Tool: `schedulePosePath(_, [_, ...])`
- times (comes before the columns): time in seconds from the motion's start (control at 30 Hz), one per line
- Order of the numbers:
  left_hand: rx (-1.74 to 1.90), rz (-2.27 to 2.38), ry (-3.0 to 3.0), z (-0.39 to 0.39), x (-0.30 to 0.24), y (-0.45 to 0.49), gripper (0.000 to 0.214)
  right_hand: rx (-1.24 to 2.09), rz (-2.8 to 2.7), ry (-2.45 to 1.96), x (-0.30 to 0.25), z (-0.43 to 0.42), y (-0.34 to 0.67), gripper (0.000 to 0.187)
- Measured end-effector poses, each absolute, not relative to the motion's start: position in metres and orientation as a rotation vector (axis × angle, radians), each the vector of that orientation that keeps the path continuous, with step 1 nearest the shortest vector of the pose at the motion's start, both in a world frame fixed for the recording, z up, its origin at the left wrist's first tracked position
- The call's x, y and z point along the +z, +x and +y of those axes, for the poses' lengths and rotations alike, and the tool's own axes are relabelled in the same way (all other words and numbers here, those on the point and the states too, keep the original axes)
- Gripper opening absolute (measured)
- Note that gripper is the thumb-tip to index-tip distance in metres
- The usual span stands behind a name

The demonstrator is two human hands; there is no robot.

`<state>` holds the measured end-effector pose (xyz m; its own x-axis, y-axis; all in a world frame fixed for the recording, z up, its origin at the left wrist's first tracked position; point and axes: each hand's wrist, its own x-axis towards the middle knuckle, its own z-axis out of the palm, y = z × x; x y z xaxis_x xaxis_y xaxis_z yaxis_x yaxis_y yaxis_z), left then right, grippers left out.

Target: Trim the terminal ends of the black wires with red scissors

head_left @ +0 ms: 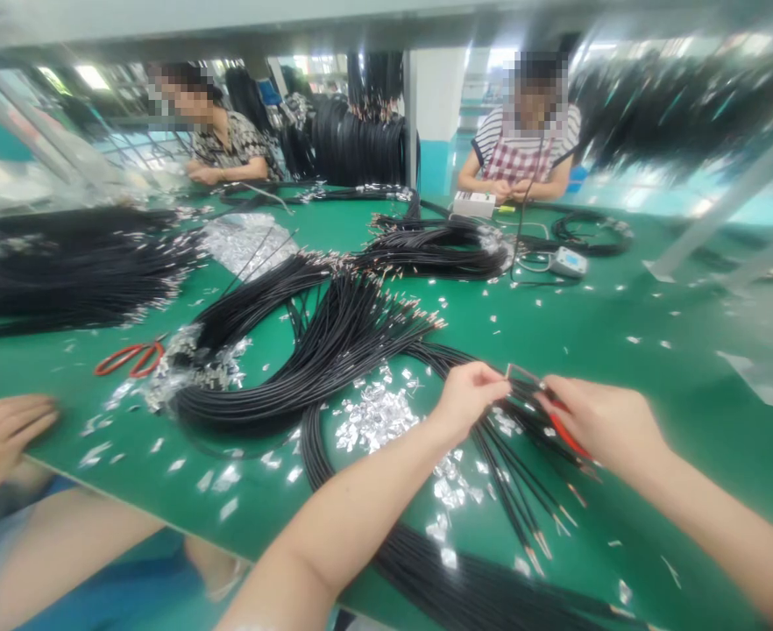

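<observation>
My left hand (471, 394) is closed in a pinch on the end of a black cable (523, 386). In my right hand (603, 421) is a pair of red-handled scissors (567, 434), its metal end close to my left fingertips; how far the blades are apart is too blurred to tell. Under both hands fan out several black cables (508, 491) with bare, copper-coloured ends. Silvery foil scraps (377, 416) lie in a heap left of my left hand.
Large looped bundles of black cable (281, 386) cover the middle of the green table (597, 324). Another pair of red-handled scissors (130, 359) lies at left. Another person's hand (9, 429) rests at the left edge. Two people sit across, near a white box (474, 204) and a small device (569, 262).
</observation>
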<state>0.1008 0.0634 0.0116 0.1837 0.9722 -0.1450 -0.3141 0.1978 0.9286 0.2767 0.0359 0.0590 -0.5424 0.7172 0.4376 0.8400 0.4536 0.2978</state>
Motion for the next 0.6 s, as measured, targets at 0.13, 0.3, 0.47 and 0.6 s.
schedulePosePath(0.13, [1.131,1.007,0.944,0.062,0.012,0.102,0.015,-0.774,-2.434,-1.333,0.065,0.034,0.278,0.025])
schedulePosePath(0.3, [1.144,1.045,0.990,0.061,0.013,0.103,0.015,-0.885,-2.499,-1.268,0.071,0.030,0.266,0.029])
schedulePosePath(0.47, [1.146,1.115,1.045,0.059,0.011,0.105,0.015,-1.050,-2.545,-1.281,0.074,0.026,0.260,0.017])
schedulePosePath(0.6, [1.160,1.206,1.164,0.057,0.009,0.107,0.014,-1.194,-2.590,-1.271,0.081,0.019,0.254,0.014])
